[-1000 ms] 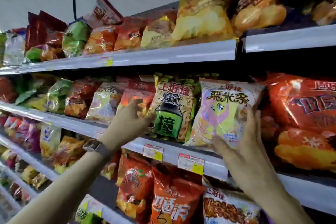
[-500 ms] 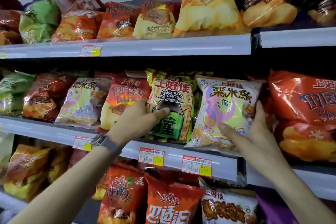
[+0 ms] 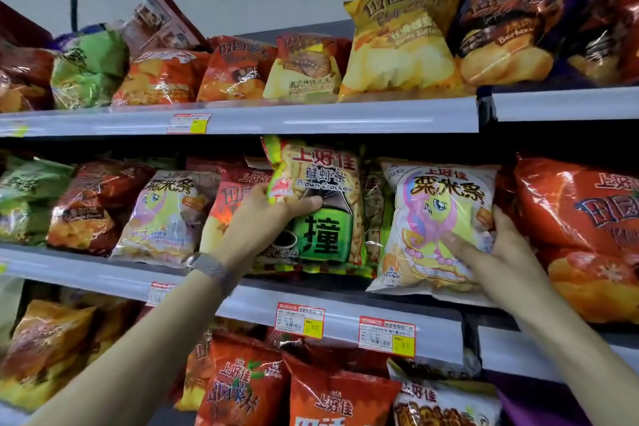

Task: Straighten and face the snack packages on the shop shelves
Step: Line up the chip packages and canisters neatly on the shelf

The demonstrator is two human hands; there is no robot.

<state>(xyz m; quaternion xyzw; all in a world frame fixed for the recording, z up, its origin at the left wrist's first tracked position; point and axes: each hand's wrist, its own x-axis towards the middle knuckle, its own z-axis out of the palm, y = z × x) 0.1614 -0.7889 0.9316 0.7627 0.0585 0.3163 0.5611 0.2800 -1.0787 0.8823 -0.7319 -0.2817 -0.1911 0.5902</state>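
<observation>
Progress looks partial: only the mid shelf (image 3: 345, 318) is being worked. L hand (image 3: 266, 218) grips the prawn cracker bag (image 3: 328, 228) by its left edge, thumb on the front. The bag stands upright, long axis vertical, label facing out. R hand (image 3: 505, 252) clasps the pony corn-stick bag (image 3: 439, 211) just beside it, thumb on front. It faces out too, slightly tilted. Neighbour bags (image 3: 93, 207) to the left lean back and top-shelf bags (image 3: 304, 73) slump, so prob. not yet faced.

Green-yellow prawn cracker bag (image 3: 318, 204), pale pony-print bag (image 3: 439, 225), red bag (image 3: 581, 218)
</observation>
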